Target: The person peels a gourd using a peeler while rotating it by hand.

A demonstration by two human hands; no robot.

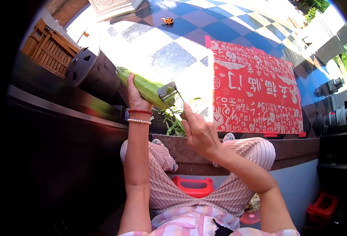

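Note:
My left hand (pixel 138 97) is wrapped round a long pale-green gourd (pixel 148 87), thumb along its upper side. The gourd is tilted, its stem end pointing up and left. In my right hand (pixel 201 133) is a peeler (pixel 167 89) with a wide metal head, which lies against the gourd's lower right end; its handle is mostly hidden by my fingers. Below the gourd, green peel strips (pixel 174 121) are heaped on the floor by the step. Two bracelets, one red and one of pale beads, circle my left wrist.
A red doormat (pixel 256 92) with pale lettering covers the tiled floor (pixel 171 55) at right. Left stand a dark metal bin (pixel 96 70) and a wooden folding chair (pixel 51 51). An orange toy (pixel 168 21) sits far off. Between my knees shows a red stool handle (pixel 195 193).

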